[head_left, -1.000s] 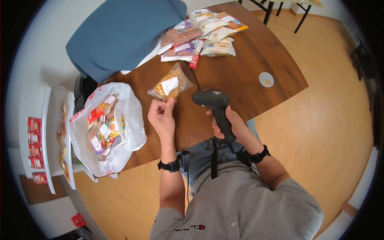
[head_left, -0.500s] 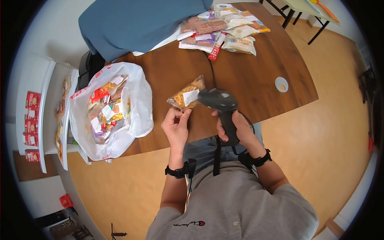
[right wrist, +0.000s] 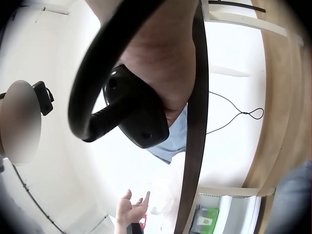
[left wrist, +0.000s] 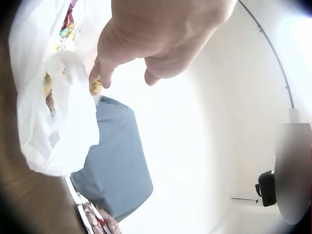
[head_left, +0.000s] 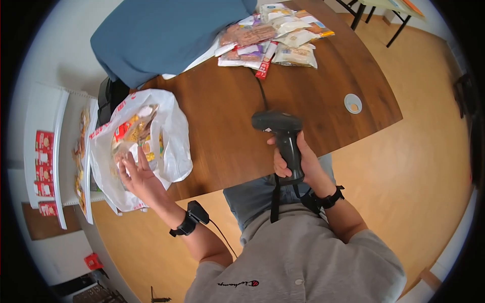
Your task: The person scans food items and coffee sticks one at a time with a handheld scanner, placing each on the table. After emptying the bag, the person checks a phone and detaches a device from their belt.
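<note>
The left hand (head_left: 141, 182) is over the near side of a white plastic bag (head_left: 177, 136), its fingers spread and pointing at the packets (head_left: 146, 132) inside. In the left wrist view the same hand (left wrist: 161, 39) has its fingertips beside the bag (left wrist: 78, 117), with a bit of yellow packet (left wrist: 96, 87) behind them; whether they touch it I cannot tell. The right hand (head_left: 308, 164) grips the handle of a black handheld scanner (head_left: 278, 121) above the table's front edge. From the right wrist, the scanner's base (right wrist: 141, 117) shows under the palm.
Several snack packets (head_left: 295, 55) lie piled at the back of the wooden table (head_left: 222, 116), beside a blue-covered object (head_left: 161, 40). A small round dish (head_left: 353, 104) sits at the right. A cable (head_left: 261, 91) runs back from the scanner. Shelves with red boxes (head_left: 44, 156) stand left.
The left hand has moved left from the table's middle to the bag, and the clear packet it pinched is gone from its fingertips. The right hand still holds the scanner in much the same place.
</note>
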Demonstrator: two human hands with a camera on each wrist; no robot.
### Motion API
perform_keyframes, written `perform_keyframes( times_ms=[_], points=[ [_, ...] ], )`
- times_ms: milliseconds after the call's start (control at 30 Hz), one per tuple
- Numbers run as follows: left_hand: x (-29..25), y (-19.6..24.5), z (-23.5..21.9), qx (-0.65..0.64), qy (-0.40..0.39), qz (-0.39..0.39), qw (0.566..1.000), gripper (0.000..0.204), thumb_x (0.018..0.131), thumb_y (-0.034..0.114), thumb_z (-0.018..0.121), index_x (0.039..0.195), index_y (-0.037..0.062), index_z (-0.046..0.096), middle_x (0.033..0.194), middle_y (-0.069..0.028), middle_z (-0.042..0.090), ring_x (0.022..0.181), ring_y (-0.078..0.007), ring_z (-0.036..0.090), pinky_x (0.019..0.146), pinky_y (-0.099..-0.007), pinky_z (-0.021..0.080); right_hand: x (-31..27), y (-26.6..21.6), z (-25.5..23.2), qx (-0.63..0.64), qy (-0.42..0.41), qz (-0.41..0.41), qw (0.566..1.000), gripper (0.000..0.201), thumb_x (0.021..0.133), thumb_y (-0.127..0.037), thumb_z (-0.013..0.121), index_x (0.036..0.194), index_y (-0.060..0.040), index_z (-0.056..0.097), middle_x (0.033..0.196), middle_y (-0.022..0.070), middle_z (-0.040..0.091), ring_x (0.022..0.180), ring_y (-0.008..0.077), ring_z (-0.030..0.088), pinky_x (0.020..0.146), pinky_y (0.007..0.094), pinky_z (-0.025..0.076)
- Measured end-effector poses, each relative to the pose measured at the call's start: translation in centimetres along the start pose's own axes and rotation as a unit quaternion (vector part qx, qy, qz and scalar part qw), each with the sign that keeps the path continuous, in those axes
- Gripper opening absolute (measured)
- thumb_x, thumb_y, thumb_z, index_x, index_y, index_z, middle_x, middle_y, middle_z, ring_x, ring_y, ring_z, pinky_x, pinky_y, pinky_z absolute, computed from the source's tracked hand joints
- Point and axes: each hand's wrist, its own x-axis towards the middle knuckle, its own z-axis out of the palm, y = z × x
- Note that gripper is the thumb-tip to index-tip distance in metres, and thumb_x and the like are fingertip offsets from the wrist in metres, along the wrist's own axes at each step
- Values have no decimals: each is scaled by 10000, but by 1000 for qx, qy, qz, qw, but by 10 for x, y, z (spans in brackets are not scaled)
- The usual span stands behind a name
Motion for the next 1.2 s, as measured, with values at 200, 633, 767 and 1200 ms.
perform_keyframes(
  times_ms=[200, 633, 767, 1200],
  points=[
    [-65, -20, 87, 73, -213, -106, 969, 310, 946, 72, 604, 1231, -11, 516, 1211, -182, 616, 1101, -309, 638, 950, -382, 520, -1, 2, -4, 17, -5, -2, 1000, 717, 989, -644, 230, 1293, -49, 487, 703, 69, 533, 521, 132, 505, 560, 297, 417],
    [39, -170, 237, 311, -343, -191, 866, 288, 893, 178, 717, 1089, 3, 598, 814, -43, 634, 666, -105, 604, 545, -235, 459, -4, 2, -1, 10, -5, -20, 1000, 724, 983, -650, 227, 1304, -43, 457, 706, 61, 536, 535, 129, 512, 574, 303, 421],
    [39, -177, 230, 291, -340, -166, 879, 342, 853, 141, 744, 1115, -33, 608, 694, -54, 630, 582, -117, 585, 499, -244, 439, -4, 2, 0, -8, -1, -16, 1000, 740, 975, -657, 229, 1306, -33, 451, 700, 56, 529, 538, 129, 514, 582, 306, 434],
    [-81, -92, 79, 194, -283, -159, 926, 51, 939, -34, 570, 948, -36, 520, 851, -155, 691, 667, -170, 687, 557, -239, 524, -4, 3, 1, -22, 19, -15, 999, 730, 967, -667, 278, 1297, -42, 461, 704, 64, 532, 524, 127, 506, 560, 298, 424]
  ],
)
